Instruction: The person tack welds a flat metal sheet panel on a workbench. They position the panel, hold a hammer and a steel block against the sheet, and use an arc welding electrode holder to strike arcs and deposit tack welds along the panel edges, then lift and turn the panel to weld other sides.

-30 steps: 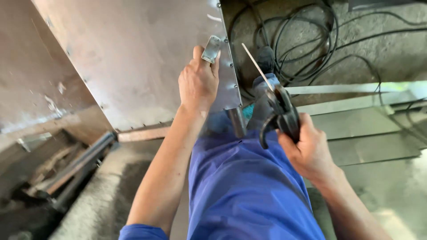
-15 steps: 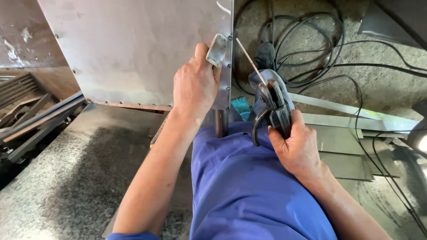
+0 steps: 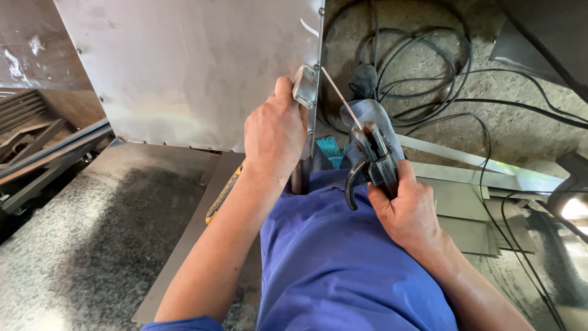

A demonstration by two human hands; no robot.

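small metal piece held to the panel edge, rod close by

my left hand [image 3: 275, 138] presses a small metal block [image 3: 304, 86] against the right edge of the big steel sheet [image 3: 196, 67], thumb and fingers closed around it, holding it flat to the corner. my right hand [image 3: 407, 208] is wrapped tight round the electrode holder [image 3: 370, 162], and its thin welding rod [image 3: 342, 100] slants up toward the block; the tip sits just beside it, though i cannot tell whether it touches.

judging from this, the block is placed but not yet joined: i see no bead, no glow and no spark at the seam. a row of small dots runs along the sheet's lower edge, rivets or tack marks, too small to say which.

the sheet's top is cut off, and my blue trousers [image 3: 343, 270] hide what props it below. something yellow [image 3: 223, 193] pokes out under my left forearm, mostly covered. black cables [image 3: 429, 73] loop over the concrete floor [image 3: 520, 122] beyond, their ends out of view. a bright patch at the far right is blurred.
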